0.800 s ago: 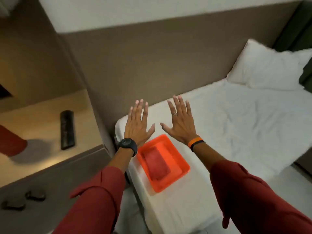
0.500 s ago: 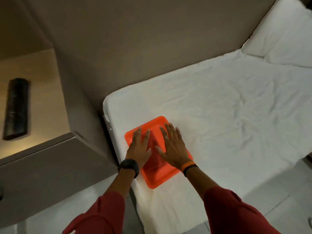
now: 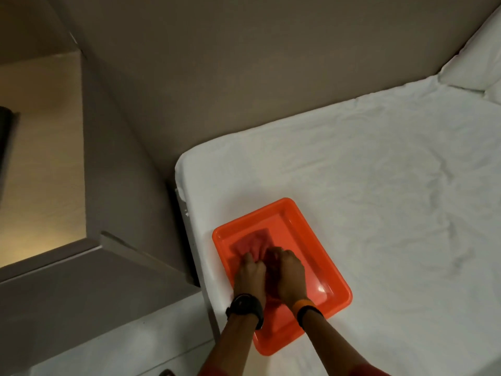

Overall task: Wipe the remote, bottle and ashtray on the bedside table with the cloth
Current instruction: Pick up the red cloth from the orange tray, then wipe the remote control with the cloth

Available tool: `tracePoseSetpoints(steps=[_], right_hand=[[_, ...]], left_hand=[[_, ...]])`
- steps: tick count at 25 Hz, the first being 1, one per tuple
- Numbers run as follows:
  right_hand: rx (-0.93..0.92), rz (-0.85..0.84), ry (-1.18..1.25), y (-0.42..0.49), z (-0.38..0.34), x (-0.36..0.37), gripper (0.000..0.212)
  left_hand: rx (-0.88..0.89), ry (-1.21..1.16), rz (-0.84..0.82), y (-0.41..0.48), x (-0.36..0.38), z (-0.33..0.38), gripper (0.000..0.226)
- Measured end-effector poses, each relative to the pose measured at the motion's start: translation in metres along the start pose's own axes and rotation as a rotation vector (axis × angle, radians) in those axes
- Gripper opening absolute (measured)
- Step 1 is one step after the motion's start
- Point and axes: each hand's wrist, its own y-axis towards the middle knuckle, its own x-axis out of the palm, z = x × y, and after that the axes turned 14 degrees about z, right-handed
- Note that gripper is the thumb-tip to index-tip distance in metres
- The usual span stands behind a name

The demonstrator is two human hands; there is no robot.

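An orange tray [image 3: 295,213] sits on the near corner of the white bed. Inside it lies a reddish cloth [image 3: 254,241], bunched toward my hands. My left hand [image 3: 250,272], with a black watch on the wrist, and my right hand [image 3: 288,272], with an orange band, are both inside the tray with their fingers closed on the cloth. A dark remote [image 3: 4,147] shows only as a sliver at the far left edge, on the wooden bedside table [image 3: 46,158]. No bottle or ashtray is in view.
The padded grey headboard wall [image 3: 244,63] rises behind the bed [image 3: 379,199]. A white pillow [image 3: 479,58] lies at the top right. The bedside table's grey front panel [image 3: 81,280] stands to the left, with pale floor [image 3: 122,346] below it.
My hands dropped from spread flat above the tray into it and closed on the cloth, bunching it. The view tilted down and right, pushing the remote to the left edge.
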Motion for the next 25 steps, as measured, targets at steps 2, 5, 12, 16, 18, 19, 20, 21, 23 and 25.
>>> tracePoseSetpoints(steps=[2,5,12,16,18,19,20,21,23,25], right_hand=[[0.322,-0.046,0.231,0.002,-0.009,-0.017,0.051],[0.653,-0.131,0.561,0.004,-0.034,-0.062,0.012],[0.579,-0.215,1.226,-0.028,-0.167,-0.176,0.022],[0.363,-0.098,1.176,-0.047,-0.286,-0.190,0.014],[0.261,-0.002,1.105,-0.054,-0.343,-0.188,0.008],[0.214,0.039,1.059,-0.055,-0.369,-0.186,0.007],[0.166,0.082,0.992,-0.054,-0.392,-0.184,0.007],[0.108,0.142,0.881,-0.051,-0.415,-0.180,0.010],[-0.043,0.268,0.590,-0.036,-0.458,-0.169,0.011],[-0.213,0.318,0.392,-0.019,-0.500,-0.155,0.014]], left_hand=[[0.045,-0.050,-0.008,0.001,-0.013,-0.002,0.025],[0.134,-0.090,0.035,-0.014,-0.057,0.003,0.019],[0.341,-0.341,0.344,-0.053,-0.225,0.016,0.055],[0.348,-0.450,0.607,-0.065,-0.346,-0.029,0.034],[0.331,-0.399,0.643,-0.069,-0.395,-0.071,0.036],[0.320,-0.375,0.671,-0.070,-0.412,-0.095,0.038],[0.302,-0.364,0.695,-0.070,-0.426,-0.119,0.041],[0.255,-0.355,0.679,-0.068,-0.437,-0.140,0.046],[0.154,-0.300,0.593,-0.059,-0.449,-0.179,0.067],[0.102,-0.298,0.474,-0.042,-0.448,-0.206,0.093]])
